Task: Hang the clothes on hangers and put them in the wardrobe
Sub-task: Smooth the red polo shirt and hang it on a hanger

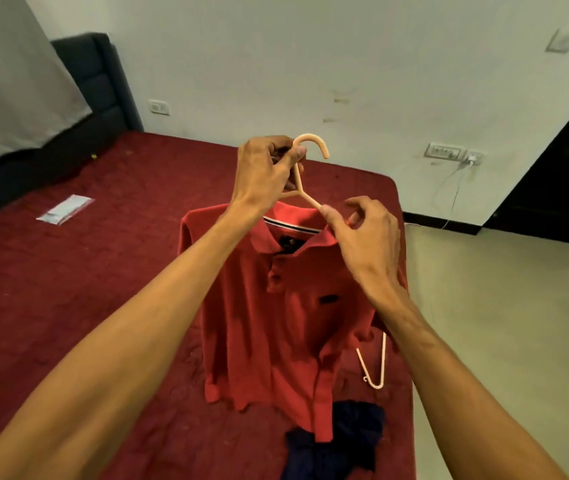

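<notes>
Spreading out below and beyond both your hands is a wide bed with a dark red plush cover (68, 289). It reaches from your forearms to the white wall.

Hanging between your hands and that bed is a red long-sleeved polo shirt with a striped collar (276, 323). It is held up in the air, front towards you. Its collar sits just under your hands, its sleeves hang down at the sides, and its hem falls towards the near end of the bed.

Below the shirt's hem, close to your right forearm, a crumpled dark navy garment (345, 441) lies on the cover.

Your left hand (262, 168) is the higher one. Its fingers are curled tight round the neck of a pale peach plastic hanger (311, 142), just under the hook, which curves out to the right of your thumb.

Your right hand (362, 233) is lower and to the right. Its thumb and forefinger pinch the hanger's sloping arm where it enters the collar, and the other fingers are loosely bent. You cannot tell whether that pinch also takes in the collar cloth.

Beneath your right wrist, a second thin pinkish plastic hanger (383, 358) lies on the bed, partly hidden by the shirt.

Far out to the left of your left hand, a flat clear plastic packet (64, 209) rests on the cover.
</notes>
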